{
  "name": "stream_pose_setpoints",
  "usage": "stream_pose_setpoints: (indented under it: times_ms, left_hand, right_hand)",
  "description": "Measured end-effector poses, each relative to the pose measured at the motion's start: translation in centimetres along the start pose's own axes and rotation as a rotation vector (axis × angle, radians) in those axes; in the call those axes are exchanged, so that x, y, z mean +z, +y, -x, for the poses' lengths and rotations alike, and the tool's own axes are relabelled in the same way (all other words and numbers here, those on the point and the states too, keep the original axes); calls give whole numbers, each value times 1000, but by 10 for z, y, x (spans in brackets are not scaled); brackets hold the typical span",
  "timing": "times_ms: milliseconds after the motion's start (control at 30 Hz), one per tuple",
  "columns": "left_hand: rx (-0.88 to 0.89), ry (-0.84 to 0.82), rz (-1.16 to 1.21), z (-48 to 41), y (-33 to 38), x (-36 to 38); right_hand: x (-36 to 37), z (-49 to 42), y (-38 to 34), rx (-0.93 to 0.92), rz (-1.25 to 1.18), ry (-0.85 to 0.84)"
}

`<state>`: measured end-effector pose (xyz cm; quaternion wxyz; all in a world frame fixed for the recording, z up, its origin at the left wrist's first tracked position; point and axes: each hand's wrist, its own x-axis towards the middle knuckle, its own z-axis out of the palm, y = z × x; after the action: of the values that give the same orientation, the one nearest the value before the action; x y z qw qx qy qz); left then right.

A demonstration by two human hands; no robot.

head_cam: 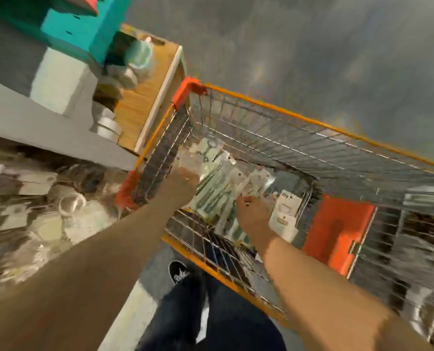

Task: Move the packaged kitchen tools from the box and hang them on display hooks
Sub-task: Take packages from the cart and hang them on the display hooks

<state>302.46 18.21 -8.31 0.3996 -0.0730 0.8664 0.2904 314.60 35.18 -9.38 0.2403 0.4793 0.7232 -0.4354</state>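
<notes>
Left hand [183, 184] was inside the near-left corner of the wire cart [286, 107], knuckles up, fingers hidden among the packs; its grip could not be told. Right hand [252, 211] hovered at the packs with fingers curled, possibly pinching a card edge, but blur prevented confirmation. Packaged kitchen tools [218, 188] lay in a loose, overlapping heap on the cart floor, between and beyond both hands. Glassware [71, 203] sat on the shelf just beside the left forearm. No display hooks in view. Risks: overlapping packs could drag neighbours up and spill them; a card could snag in the wire mesh; a swung left elbow could knock the glassware.
</notes>
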Motion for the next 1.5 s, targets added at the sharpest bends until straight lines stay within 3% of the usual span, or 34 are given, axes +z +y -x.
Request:
stream_pose_setpoints:
  times_ms: [233, 500, 667, 833, 1033, 1167, 1267, 1433, 1500]
  left_hand:
    - [52, -123, -188, -55, -32, 53]
    - [146, -225, -255, -100, -39, 95]
    - [139, -83, -326, -107, -38, 96]
    - [179, 167, -393, -99, -28, 100]
    - [266, 223, -375, -100, -37, 96]
    - [272, 172, -367, -98, -40, 99]
    - [216, 94, -286, -100, -33, 100]
    - [115, -256, -156, -104, -20, 100]
    - [115, -200, -148, -112, -24, 105]
  right_hand:
    - [59, -65, 29, 133, 43, -167]
    - [95, -113, 20, 129, 82, -232]
    - [115, -121, 20, 248, 199, -81]
    - [120, -141, 16, 321, 168, -99]
    - [125, -158, 16, 325, 218, -92]
    - [116, -146, 12, 284, 223, -94]
    - [113, -132, 13, 165, 231, -2]
    - [105, -109, 19, -145, 142, -18]
    - [102, -109, 23, -170, 87, -62]
